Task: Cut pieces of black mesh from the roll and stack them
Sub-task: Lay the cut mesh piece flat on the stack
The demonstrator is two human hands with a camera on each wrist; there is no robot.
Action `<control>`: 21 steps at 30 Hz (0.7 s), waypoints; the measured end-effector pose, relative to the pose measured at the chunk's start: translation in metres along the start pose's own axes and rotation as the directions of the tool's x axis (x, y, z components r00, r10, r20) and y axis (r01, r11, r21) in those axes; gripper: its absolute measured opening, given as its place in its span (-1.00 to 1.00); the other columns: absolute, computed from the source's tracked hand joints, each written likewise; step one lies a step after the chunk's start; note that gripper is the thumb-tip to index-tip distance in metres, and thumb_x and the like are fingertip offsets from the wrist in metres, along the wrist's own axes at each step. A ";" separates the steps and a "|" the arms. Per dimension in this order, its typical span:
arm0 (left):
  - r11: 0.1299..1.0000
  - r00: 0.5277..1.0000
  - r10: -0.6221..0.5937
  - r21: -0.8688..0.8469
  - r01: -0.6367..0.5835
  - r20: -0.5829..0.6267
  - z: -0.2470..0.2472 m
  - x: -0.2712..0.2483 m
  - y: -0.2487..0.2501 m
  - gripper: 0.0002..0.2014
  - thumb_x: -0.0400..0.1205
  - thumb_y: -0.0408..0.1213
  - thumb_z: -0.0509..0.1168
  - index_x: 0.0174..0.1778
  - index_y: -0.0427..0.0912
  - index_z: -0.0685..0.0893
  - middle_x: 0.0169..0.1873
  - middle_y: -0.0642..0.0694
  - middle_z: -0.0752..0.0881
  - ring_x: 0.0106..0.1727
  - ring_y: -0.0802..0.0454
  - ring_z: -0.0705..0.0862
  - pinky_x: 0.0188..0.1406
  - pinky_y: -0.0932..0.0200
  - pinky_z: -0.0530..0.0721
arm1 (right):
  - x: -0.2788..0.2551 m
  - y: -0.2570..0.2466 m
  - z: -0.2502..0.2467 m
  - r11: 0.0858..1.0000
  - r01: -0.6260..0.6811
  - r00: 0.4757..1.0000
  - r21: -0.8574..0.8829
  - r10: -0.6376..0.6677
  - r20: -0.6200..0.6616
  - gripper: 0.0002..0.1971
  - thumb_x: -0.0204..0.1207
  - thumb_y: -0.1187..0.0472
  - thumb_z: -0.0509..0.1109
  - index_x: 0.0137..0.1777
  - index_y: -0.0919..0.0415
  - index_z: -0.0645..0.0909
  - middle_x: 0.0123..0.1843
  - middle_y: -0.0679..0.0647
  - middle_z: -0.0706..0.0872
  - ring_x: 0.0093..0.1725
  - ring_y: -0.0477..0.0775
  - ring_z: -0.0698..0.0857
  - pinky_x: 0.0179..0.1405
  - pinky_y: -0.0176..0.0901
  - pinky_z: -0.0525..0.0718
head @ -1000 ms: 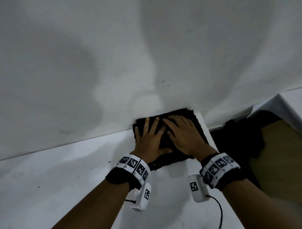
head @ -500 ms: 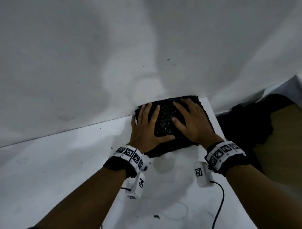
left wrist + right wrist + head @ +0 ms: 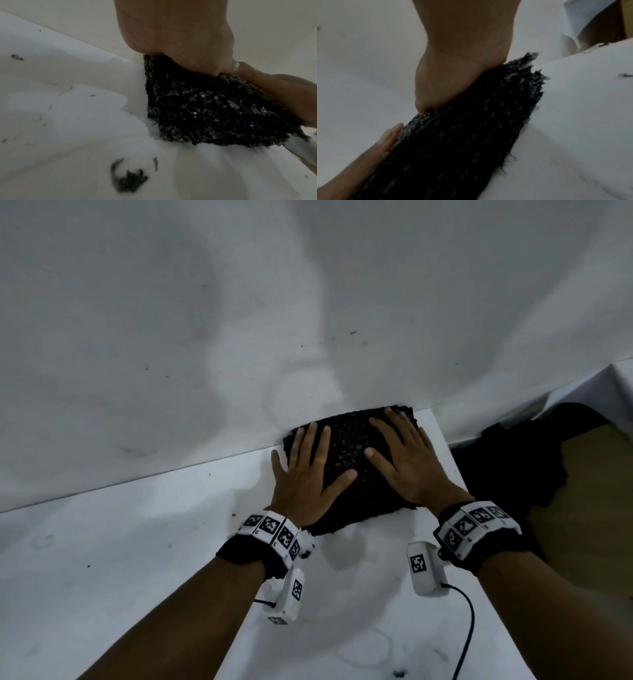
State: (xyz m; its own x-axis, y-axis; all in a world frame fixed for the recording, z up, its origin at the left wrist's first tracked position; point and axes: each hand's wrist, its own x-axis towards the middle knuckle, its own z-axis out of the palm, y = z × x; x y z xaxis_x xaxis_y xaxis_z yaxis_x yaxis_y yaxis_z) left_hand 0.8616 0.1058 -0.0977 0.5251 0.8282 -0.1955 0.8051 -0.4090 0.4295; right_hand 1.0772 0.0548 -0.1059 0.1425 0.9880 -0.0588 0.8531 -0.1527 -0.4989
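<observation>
Head view alone: black heap [image 3: 520, 463] rightward.

White table [image 3: 144, 546], scuffed, dark specks scattered on it; clump of black fibre debris [image 3: 127, 180] near the front in the left wrist view. White wall [image 3: 171, 320] directly behind the table, marked with smudges. Right of the table edge: brown surface [image 3: 589, 508], below table level. White sheet or panel [image 3: 582, 392] at far right, details unclear.
</observation>
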 end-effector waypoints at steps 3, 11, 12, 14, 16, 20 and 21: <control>1.000 0.997 0.000 0.006 0.000 -0.077 0.003 -0.004 -0.002 -0.05 0.55 0.55 -0.16 0.75 0.11 -0.26 0.75 0.05 -0.28 0.73 0.06 -0.38 0.62 -0.41 -0.27 | -0.001 0.000 -0.003 0.999 -0.030 0.999 0.018 0.031 -0.029 -0.26 0.61 -0.39 -0.03 0.73 -0.09 0.04 0.79 -0.05 -0.02 0.76 0.02 -0.07 0.70 0.19 -0.05; 0.985 0.989 -0.137 -0.100 0.142 0.048 -0.002 -0.002 0.002 0.03 0.45 0.58 -0.01 0.72 0.21 -0.31 0.73 0.16 -0.31 0.73 0.13 -0.33 0.62 -0.47 -0.28 | 0.001 0.004 -0.003 0.989 -0.139 0.989 0.042 0.137 0.062 -0.24 0.53 -0.50 -0.12 0.72 -0.28 -0.05 0.79 -0.12 -0.07 0.76 -0.04 -0.12 0.70 0.33 -0.07; 0.985 0.990 -0.136 -0.104 0.140 0.043 -0.003 -0.003 0.003 0.03 0.45 0.58 -0.01 0.72 0.21 -0.32 0.73 0.16 -0.33 0.73 0.13 -0.35 0.61 -0.47 -0.28 | 0.001 0.005 -0.004 0.989 -0.141 0.989 0.054 0.138 0.055 -0.23 0.52 -0.50 -0.11 0.71 -0.29 -0.05 0.79 -0.12 -0.07 0.76 -0.03 -0.11 0.69 0.33 -0.05; 0.985 0.991 -0.134 -0.110 0.136 0.027 -0.001 -0.008 0.005 0.03 0.45 0.59 -0.03 0.71 0.22 -0.36 0.71 0.15 -0.40 0.72 0.13 -0.40 0.60 -0.46 -0.30 | -0.001 0.007 -0.002 0.986 -0.150 0.988 0.072 0.148 0.039 -0.23 0.51 -0.52 -0.10 0.70 -0.32 -0.06 0.79 -0.10 -0.09 0.76 0.02 -0.09 0.69 0.32 -0.03; 0.981 0.989 -0.147 -0.121 0.150 0.030 0.001 -0.008 0.006 0.04 0.43 0.60 -0.05 0.71 0.22 -0.36 0.70 0.17 -0.43 0.70 0.15 -0.43 0.59 -0.45 -0.32 | 0.000 0.009 0.001 0.983 -0.165 0.986 0.081 0.162 0.040 -0.22 0.50 -0.54 -0.09 0.70 -0.34 -0.08 0.79 -0.07 -0.08 0.76 0.08 -0.05 0.70 0.32 0.01; 0.968 0.974 -0.203 -0.127 0.215 0.100 -0.003 0.000 0.008 0.06 0.41 0.61 0.01 0.73 0.22 -0.27 0.72 0.19 -0.35 0.71 0.16 -0.39 0.62 -0.49 -0.31 | 0.009 0.010 0.003 0.981 -0.180 0.983 0.074 0.177 0.052 -0.19 0.46 -0.57 -0.08 0.70 -0.30 0.03 0.77 0.02 0.09 0.74 0.09 0.08 0.64 0.35 0.20; 0.969 0.973 -0.206 -0.117 0.218 0.106 -0.004 0.000 0.009 0.06 0.42 0.61 0.02 0.73 0.21 -0.27 0.72 0.19 -0.34 0.71 0.16 -0.39 0.62 -0.49 -0.31 | 0.010 0.010 0.003 0.981 -0.183 0.982 0.072 0.180 0.051 -0.18 0.45 -0.57 -0.08 0.70 -0.29 0.05 0.77 0.03 0.11 0.74 0.08 0.09 0.64 0.34 0.21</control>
State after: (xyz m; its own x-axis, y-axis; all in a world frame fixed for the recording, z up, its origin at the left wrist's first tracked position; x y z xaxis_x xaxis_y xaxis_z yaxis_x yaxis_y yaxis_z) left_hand 0.8677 0.1033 -0.0899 0.3740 0.8496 -0.3719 0.8623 -0.1709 0.4767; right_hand 1.0859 0.0634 -0.1136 0.2675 0.9443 -0.1914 0.7744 -0.3290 -0.5405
